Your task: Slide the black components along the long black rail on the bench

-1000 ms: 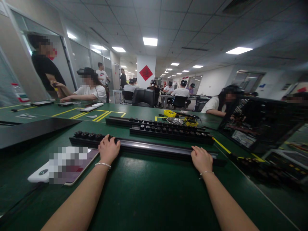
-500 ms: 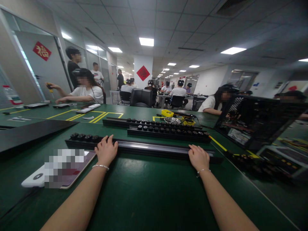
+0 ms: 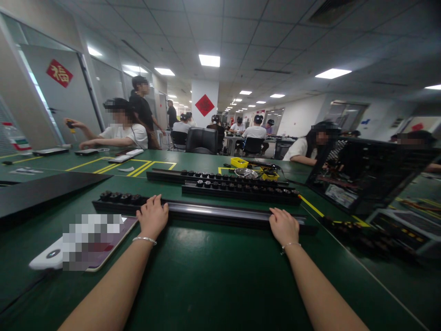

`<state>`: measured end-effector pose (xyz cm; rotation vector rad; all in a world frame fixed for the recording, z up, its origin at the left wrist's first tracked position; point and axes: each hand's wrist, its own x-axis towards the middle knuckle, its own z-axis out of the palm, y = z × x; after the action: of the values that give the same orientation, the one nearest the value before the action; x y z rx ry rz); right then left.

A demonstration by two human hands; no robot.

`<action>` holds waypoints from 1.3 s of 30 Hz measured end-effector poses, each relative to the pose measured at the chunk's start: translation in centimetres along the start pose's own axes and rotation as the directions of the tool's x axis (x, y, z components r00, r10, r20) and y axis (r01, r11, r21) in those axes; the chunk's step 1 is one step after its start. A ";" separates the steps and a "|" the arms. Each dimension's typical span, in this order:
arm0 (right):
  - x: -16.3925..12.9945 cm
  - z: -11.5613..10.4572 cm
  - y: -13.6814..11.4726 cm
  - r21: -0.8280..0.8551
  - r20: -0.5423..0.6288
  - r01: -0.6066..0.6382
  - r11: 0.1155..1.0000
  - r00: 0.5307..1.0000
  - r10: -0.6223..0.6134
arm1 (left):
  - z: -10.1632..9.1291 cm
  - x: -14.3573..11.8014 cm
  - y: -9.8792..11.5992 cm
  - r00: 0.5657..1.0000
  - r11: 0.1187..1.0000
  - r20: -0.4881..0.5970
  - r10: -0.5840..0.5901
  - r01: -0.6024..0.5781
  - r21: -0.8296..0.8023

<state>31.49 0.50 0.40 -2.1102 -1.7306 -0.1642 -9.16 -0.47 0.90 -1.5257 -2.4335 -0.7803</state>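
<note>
On the near green table point(image 3: 213, 276), the left hand point(image 3: 151, 219) and right hand point(image 3: 283, 226) rest flat, fingers draped over a long black rail point(image 3: 220, 212), gripping loosely, so uneven pushing could skew it into the farther rails point(image 3: 237, 189).

A long black rail point(image 3: 220, 213) lies flat across the green table point(image 3: 206, 276), running left to right just in front of the person. Its top face is glossy and reflects the ceiling lights. A row of small black knobs point(image 3: 120, 197) sits at its left end. Both hands rest on it.
</note>
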 end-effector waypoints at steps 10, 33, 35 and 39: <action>-0.1 -0.2 -0.1 0.010 0.014 -0.005 1.000 1.000 0.005 | 0.0 0.1 -0.2 1.000 1.000 0.004 0.020 -0.020 -0.017; -0.1 -0.1 -0.1 0.010 0.011 -0.021 1.000 1.000 0.021 | 0.7 0.2 -0.1 1.000 0.996 -0.006 0.024 -0.025 -0.084; -0.1 -0.2 -0.1 0.011 0.019 -0.019 1.000 1.000 0.019 | 0.8 0.2 -0.1 0.999 0.992 0.010 0.030 -0.029 -0.124; -0.1 -0.3 -0.2 0.014 0.026 -0.020 1.000 0.999 0.020 | 0.7 0.3 -0.3 0.998 0.987 0.038 0.046 -0.040 -0.156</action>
<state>31.33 0.28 0.70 -2.1277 -1.7200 -0.1188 -9.48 0.04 0.39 -1.6581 -2.4102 -0.9590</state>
